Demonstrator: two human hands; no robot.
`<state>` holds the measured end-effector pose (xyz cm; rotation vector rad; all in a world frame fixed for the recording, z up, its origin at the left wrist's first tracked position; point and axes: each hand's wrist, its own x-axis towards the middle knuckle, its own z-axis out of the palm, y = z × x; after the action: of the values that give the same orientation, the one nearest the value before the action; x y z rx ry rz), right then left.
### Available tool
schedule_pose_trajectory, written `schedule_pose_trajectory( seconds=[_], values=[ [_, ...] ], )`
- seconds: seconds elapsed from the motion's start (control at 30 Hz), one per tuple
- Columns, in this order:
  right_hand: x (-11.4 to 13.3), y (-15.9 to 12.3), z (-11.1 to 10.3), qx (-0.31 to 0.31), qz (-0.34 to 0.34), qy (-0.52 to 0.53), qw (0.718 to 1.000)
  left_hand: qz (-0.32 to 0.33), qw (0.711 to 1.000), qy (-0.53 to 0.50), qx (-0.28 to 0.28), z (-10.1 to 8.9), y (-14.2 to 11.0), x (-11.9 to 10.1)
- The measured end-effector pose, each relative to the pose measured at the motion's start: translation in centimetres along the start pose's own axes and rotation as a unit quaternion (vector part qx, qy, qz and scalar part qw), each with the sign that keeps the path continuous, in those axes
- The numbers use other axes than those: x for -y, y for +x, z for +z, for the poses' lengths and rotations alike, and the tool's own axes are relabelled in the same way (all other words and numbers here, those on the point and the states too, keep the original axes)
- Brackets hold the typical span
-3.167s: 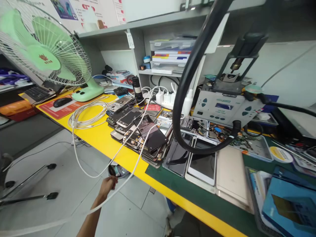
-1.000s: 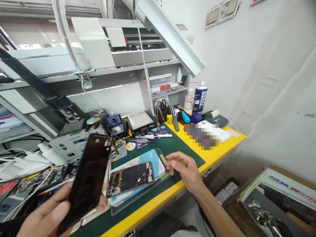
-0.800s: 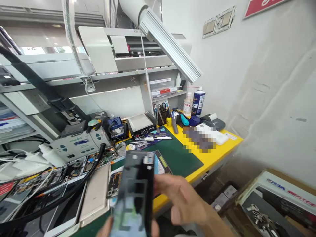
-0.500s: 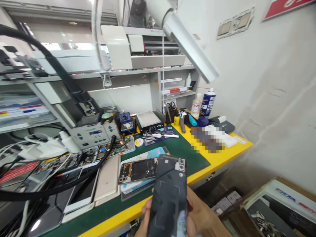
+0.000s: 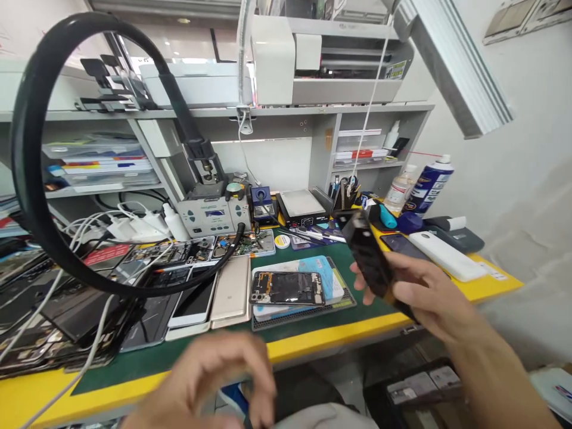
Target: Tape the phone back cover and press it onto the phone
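Note:
My right hand point(image 5: 424, 295) grips a dark phone back cover point(image 5: 369, 253), held tilted above the right part of the green mat. The cover looks glossy and blurred, with camera openings near its upper end. Close to the bench's front edge, my left hand point(image 5: 218, 375) is raised with curled fingers apart from the thumb, smeared by motion. Nothing shows in it. Beyond that hand lies an opened phone point(image 5: 288, 288), its black battery and orange flex parts exposed. A blue-and-white packet point(image 5: 328, 277) and a dark perforated pad point(image 5: 308, 316) are under it.
Gold phones point(image 5: 231, 289) and a white-framed phone point(image 5: 193, 298) lie left of the opened phone. A thick black hose point(image 5: 27, 149) loops over the left side. A spray can point(image 5: 426, 185), a bottle point(image 5: 400, 187) and a white phone case point(image 5: 447, 256) are at right.
The back cover was in both hands; now only my right hand has it, farther right and tilted. My left hand has let go and moved left. The view has swung left.

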<state>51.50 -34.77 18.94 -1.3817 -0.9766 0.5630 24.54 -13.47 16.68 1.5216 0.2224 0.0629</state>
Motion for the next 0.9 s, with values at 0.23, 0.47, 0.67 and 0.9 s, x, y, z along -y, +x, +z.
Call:
schedule_pose_trajectory(
  seconds=[0.23, 0.47, 0.67, 0.9],
  values=[
    [0.2, 3.9, 1.5, 0.069, -0.122, -0.374, 0.917, 0.142, 0.905, 0.369, -0.155, -7.6, 4.6, -4.5],
    [-2.0, 4.9, 3.2, 0.118, -0.172, -0.419, 0.884, 0.114, 0.864, 0.489, -0.041, -7.4, 6.8, -3.8],
    [-3.0, 4.8, 4.5, 0.134, -0.169, -0.421, 0.881, 0.138, 0.853, 0.504, -0.014, -8.2, 7.6, -2.1],
    [-4.3, 5.4, 4.8, 0.144, -0.207, -0.428, 0.867, 0.069, 0.852, 0.519, 0.01, -10.0, 7.2, -0.9]
  ],
)
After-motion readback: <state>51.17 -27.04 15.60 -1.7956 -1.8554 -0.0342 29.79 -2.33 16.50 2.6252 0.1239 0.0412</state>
